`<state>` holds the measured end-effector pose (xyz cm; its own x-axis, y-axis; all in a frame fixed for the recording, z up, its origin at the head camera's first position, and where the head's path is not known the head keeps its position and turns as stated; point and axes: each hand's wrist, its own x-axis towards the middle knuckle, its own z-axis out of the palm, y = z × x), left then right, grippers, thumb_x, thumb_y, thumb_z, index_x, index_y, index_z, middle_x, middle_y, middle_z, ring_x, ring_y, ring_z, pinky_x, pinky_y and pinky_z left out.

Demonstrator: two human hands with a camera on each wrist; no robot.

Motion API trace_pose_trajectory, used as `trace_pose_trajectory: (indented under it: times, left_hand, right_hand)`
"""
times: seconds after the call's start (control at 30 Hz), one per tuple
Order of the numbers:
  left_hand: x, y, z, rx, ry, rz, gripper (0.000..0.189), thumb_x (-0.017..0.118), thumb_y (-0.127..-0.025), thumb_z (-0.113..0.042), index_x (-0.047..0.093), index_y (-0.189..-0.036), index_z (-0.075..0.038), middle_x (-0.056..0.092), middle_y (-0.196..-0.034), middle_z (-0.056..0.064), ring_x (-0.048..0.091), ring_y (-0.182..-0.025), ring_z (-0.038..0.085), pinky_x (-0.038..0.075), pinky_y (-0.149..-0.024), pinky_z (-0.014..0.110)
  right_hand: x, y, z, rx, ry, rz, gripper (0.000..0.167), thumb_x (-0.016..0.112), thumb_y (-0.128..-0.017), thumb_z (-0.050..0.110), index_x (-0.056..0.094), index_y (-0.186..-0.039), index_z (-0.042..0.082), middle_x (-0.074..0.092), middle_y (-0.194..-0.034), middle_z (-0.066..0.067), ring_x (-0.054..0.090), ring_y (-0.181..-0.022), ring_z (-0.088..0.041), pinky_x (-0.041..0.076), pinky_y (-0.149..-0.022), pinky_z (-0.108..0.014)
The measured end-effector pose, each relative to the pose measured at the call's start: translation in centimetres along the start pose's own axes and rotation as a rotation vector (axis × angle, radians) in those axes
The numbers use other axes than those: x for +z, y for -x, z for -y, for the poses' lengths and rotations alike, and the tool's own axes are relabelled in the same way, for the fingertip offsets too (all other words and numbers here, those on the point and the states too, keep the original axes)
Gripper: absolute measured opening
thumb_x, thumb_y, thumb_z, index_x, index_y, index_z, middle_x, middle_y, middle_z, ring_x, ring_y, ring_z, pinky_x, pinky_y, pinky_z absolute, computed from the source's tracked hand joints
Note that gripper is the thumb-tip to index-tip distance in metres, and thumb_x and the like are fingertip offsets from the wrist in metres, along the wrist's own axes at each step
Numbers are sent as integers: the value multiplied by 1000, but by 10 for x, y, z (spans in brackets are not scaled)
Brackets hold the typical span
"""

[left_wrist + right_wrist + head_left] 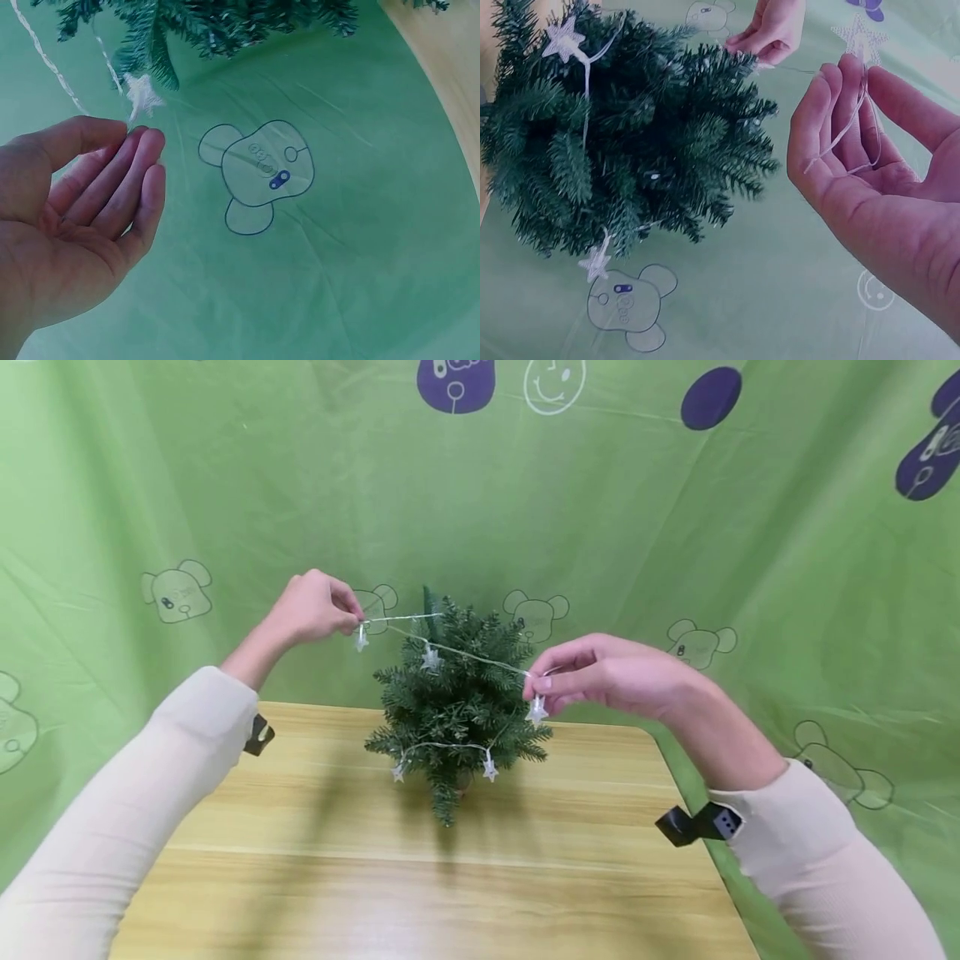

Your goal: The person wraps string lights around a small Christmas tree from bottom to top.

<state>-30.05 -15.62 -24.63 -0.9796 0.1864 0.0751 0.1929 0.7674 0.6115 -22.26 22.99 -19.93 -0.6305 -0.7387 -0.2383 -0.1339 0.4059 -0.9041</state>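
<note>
A small artificial Christmas tree (457,693) stands on the wooden table. To its upper left, my left hand (318,606) pinches a string of star lights between thumb and fingertips, a star (142,95) just beyond them. My right hand (607,677) pinches the same string at the tree's right side, with another star (537,708) hanging below the fingers. Between the hands the wire (480,658) runs nearly straight across the upper tree, one star (431,658) dangling midway. Lower down, more wire with stars (490,766) loops across the front branches. In the right wrist view, wire loops (844,135) cross the palm.
A wood-grain table (360,893) lies under the tree. Behind and around it hangs a green curtain (300,468) printed with bear heads and purple shapes. Black straps (678,825) show at both cuffs.
</note>
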Motion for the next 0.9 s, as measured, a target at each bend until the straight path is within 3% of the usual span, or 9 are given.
trace_pose_trajectory:
  times: [0.27,0.57,0.73,0.9]
  left_hand:
    - [4,3,7,19,24,53,15,70,-90,-5,73,-104,-5,76,-107,15,70,-99,31,53,-95,50]
    - [11,9,8,34,23,62,12,69,-88,0,72,-100,-1,76,-102,16,71,-95,30,54,-98,50]
    - [13,12,7,29,11,4,14,67,-88,1,72,-100,-2,75,-102,18,70,-93,31,58,-88,44]
    - [13,13,16,6,5,-38,16,68,-87,-1,72,-103,-3,74,-101,15,68,-92,29,56,-85,43]
  right_hand:
    - [10,-1,5,49,141,39,20,64,-98,21,71,-112,8,69,-109,-13,65,-103,-35,49,-102,-50]
    - [27,-8,9,51,216,117,18,64,-99,23,74,-111,15,72,-109,-11,67,-104,-33,52,-100,-47]
    - [32,-12,12,41,237,54,19,64,-99,25,75,-113,17,73,-110,-7,68,-104,-29,52,-101,-45]
    - [35,-16,13,37,203,-12,20,65,-98,25,75,-113,16,72,-110,-9,66,-102,-31,52,-100,-47]
